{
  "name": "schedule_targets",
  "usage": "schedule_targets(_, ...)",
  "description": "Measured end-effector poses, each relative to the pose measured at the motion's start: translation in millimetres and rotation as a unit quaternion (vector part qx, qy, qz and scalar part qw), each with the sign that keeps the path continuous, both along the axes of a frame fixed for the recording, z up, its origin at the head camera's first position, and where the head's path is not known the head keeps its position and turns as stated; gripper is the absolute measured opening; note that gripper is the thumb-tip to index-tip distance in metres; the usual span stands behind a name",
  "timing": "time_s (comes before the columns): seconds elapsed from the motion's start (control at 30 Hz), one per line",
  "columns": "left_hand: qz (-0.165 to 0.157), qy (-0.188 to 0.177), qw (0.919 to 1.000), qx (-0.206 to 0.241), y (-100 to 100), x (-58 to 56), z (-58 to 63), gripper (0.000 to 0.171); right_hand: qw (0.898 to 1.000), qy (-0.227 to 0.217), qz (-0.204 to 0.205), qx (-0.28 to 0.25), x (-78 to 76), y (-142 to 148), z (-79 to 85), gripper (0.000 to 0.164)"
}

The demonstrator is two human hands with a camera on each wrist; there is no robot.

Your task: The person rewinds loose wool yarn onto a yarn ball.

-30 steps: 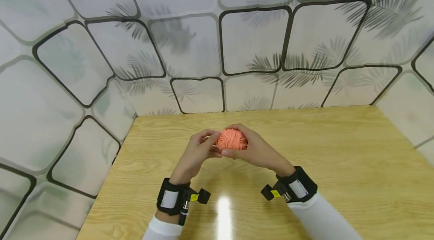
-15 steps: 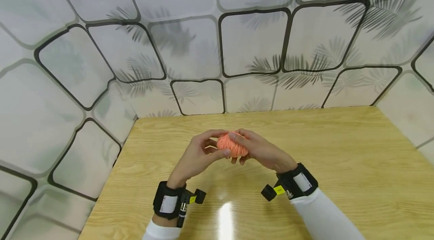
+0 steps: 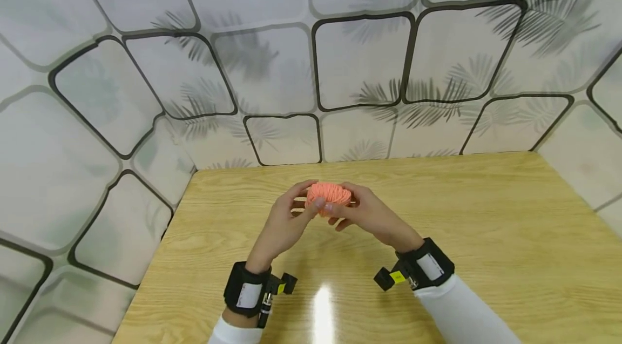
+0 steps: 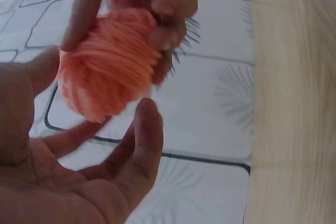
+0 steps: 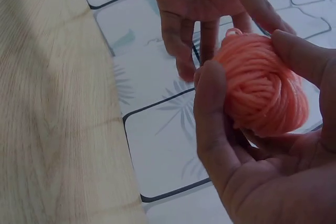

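A ball of coral-pink yarn [image 3: 329,191] is held up above the table between both hands. My left hand [image 3: 285,221] is at its left end, thumb on the near side and fingers curled round the far side. From the right, my right hand [image 3: 376,218] grips the ball, its thumb across the front close to the left thumb. In the right wrist view the right thumb and fingers pinch the yarn ball [image 5: 262,85], with wound strands and a small loop on top. The left wrist view has the left thumb against the yarn [image 4: 107,66], its other fingers curled below.
A light wood-grain table [image 3: 486,236] spreads beneath the hands. White patterned sheeting [image 3: 272,68] with dark outlines and leaf prints rises behind and at both sides. Black wrist straps with small cameras [image 3: 248,290] sit on both wrists.
The yarn ball has turned in the hands: tilted down to the right half a second ago, it lies more level now. The right thumb has shifted from its top to the near side.
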State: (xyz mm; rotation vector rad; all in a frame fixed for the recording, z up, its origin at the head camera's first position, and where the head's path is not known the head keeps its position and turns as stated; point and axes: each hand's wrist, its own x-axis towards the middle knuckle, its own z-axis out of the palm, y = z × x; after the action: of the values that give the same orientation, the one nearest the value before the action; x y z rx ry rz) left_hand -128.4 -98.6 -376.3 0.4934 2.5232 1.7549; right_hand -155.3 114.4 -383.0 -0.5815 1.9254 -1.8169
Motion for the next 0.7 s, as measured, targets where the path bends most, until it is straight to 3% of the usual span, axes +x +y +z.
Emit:
schedule_targets(0.1, -0.028, -0.006, 0.9994, 0.022, -2.2, -1.8, -0.2, 0.044, 0.999, -0.025, 0.025, 0.004, -2.5, 0.3, -1.8, 0.042)
schedule_targets(0.2, -0.029, -0.056, 0.9958, 0.067, -3.1, -4.3, -0.9, 0.04, 0.999, -0.018, 0.033, 0.033, -3.0, 0.8, -4.4, 0.048)
schedule_targets(0.3, 0.001, -0.108, 0.9891, 0.1, -2.0, -8.3, -5.2, 0.039, 0.994, 0.056, 0.001, 0.089, -1.6, 0.5, -8.7, 0.062)
schedule_targets(0.4, 0.007, -0.14, 0.9842, 0.108, 1.5, -13.3, -14.1, 0.039, 0.977, 0.15, -0.039, 0.147, -0.2, -0.4, -16.4, 0.073)
schedule_targets(0.53, -0.021, -0.138, 0.9893, 0.042, 8.4, -18.3, -28.0, 0.045, 0.954, 0.215, -0.065, 0.199, -2.8, 0.4, -30.5, 0.06)
schedule_targets(0.7, -0.037, -0.08, 0.991, -0.1, 21.8, -29.0, -43.1, 0.047, 0.932, 0.224, -0.101, 0.267, -11.3, 3.4, -48.5, 0.053)
